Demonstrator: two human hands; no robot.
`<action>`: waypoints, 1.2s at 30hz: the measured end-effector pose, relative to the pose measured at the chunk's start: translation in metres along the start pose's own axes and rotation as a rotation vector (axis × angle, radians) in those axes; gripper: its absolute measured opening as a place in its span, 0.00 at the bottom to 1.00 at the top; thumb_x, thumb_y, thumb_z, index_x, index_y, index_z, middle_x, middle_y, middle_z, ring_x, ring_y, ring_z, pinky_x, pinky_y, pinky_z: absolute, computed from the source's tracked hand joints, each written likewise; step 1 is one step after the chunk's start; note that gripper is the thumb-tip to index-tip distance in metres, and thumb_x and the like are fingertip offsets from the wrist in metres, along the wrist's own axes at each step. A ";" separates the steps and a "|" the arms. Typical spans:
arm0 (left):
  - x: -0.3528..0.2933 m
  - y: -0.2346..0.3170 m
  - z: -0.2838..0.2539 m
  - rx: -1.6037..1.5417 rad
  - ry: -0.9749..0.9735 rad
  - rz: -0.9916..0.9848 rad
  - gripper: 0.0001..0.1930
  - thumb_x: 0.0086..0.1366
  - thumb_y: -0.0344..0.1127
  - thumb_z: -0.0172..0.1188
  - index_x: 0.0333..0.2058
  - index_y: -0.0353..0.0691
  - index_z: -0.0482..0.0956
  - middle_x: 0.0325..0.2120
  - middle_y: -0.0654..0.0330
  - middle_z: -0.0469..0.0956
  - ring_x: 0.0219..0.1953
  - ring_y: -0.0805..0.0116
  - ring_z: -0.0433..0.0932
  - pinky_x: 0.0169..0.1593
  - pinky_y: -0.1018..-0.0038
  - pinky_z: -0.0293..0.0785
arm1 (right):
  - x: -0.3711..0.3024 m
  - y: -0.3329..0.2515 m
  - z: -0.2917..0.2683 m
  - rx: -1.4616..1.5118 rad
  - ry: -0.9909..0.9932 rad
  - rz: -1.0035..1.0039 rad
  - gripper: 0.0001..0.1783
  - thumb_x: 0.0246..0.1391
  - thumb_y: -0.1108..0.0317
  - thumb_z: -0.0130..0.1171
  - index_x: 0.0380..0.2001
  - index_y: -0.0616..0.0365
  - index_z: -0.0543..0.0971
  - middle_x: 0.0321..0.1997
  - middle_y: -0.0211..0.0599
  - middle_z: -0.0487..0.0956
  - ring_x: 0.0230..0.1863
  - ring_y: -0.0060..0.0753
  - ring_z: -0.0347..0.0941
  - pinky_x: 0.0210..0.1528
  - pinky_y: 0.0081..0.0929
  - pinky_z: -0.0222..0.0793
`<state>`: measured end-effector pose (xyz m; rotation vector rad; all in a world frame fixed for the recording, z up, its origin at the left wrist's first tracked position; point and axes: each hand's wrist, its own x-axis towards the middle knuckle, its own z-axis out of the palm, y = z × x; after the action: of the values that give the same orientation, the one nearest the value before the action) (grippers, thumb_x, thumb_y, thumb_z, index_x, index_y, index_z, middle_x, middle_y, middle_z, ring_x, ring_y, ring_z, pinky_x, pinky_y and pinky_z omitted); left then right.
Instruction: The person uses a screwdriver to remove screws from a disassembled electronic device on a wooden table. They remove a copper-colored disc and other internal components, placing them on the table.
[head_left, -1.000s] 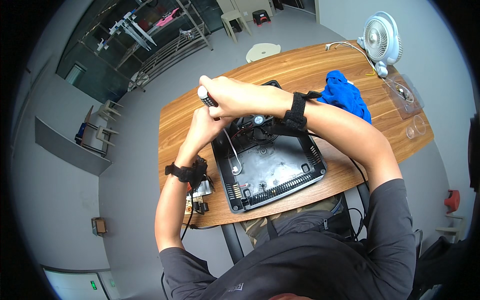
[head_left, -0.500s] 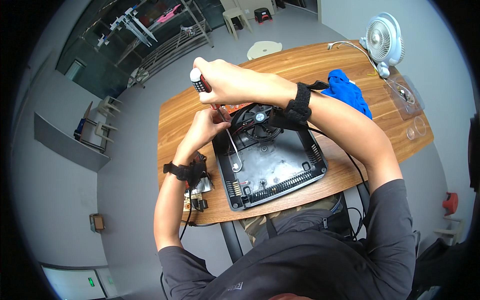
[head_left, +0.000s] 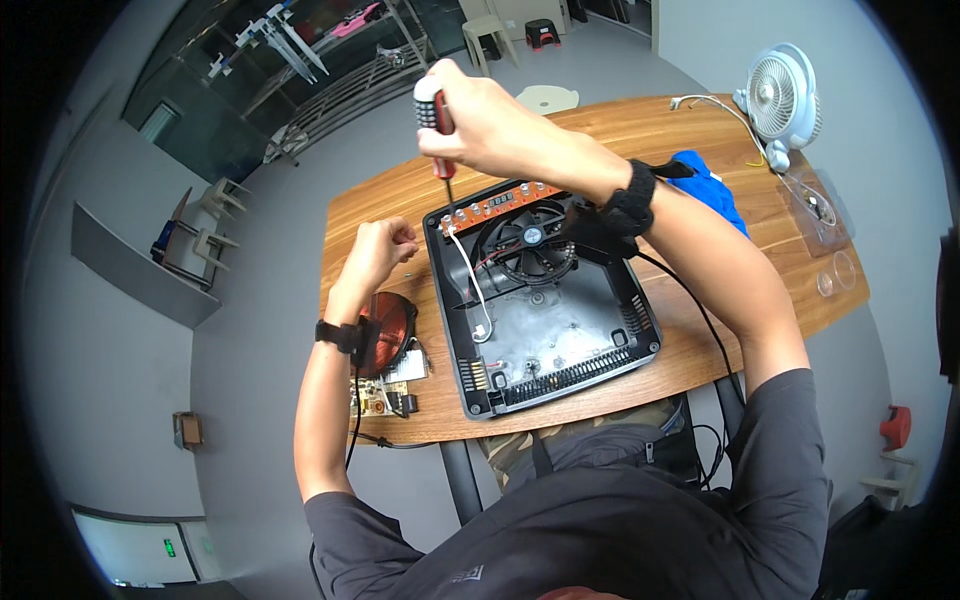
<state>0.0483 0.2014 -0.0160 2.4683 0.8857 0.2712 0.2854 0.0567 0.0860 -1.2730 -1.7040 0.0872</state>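
Observation:
My right hand is closed round a red and black screwdriver with a white end. The shaft points down at the left end of an orange control board, which lies along the far side of a black induction cooker housing. A white cable runs from that end of the board into the housing. Right of the cable sits a black cooling fan. My left hand hovers over the table left of the housing, fingers curled in a pinch; whatever they hold is hidden. A tiny metal piece lies near it.
Beside my left wrist lie a copper coil and a circuit board. A blue cloth lies at the right, partly behind my right forearm. Farther right are a white fan and a clear plastic tray.
My left hand has moved left, away from the screwdriver shaft to beside the housing. The right hand still holds the screwdriver, and the orange board and coil are now more exposed.

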 end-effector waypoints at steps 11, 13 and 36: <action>0.009 -0.081 0.004 0.136 -0.263 -0.260 0.05 0.59 0.25 0.70 0.27 0.30 0.83 0.21 0.53 0.84 0.22 0.66 0.85 0.28 0.72 0.82 | -0.034 0.053 -0.060 -0.443 -0.162 0.223 0.23 0.56 0.62 0.63 0.43 0.69 0.66 0.30 0.64 0.79 0.36 0.65 0.81 0.41 0.49 0.76; 0.009 -0.089 0.009 0.101 -0.274 -0.266 0.06 0.60 0.28 0.69 0.27 0.32 0.84 0.20 0.54 0.84 0.21 0.67 0.84 0.27 0.71 0.80 | -0.043 0.062 -0.071 -0.485 -0.185 0.255 0.23 0.55 0.62 0.63 0.42 0.70 0.66 0.30 0.65 0.79 0.36 0.66 0.80 0.41 0.50 0.76; 0.006 -0.078 0.007 0.134 -0.304 -0.347 0.02 0.59 0.24 0.66 0.28 0.32 0.82 0.26 0.53 0.86 0.28 0.65 0.86 0.34 0.70 0.82 | -0.133 0.157 -0.068 -0.635 -0.644 0.735 0.35 0.55 0.51 0.67 0.50 0.71 0.67 0.41 0.68 0.82 0.47 0.66 0.80 0.50 0.48 0.77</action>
<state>0.0131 0.2537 -0.0624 2.3324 1.2007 -0.2837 0.4413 -0.0053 -0.0511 -2.5211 -1.7373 0.4569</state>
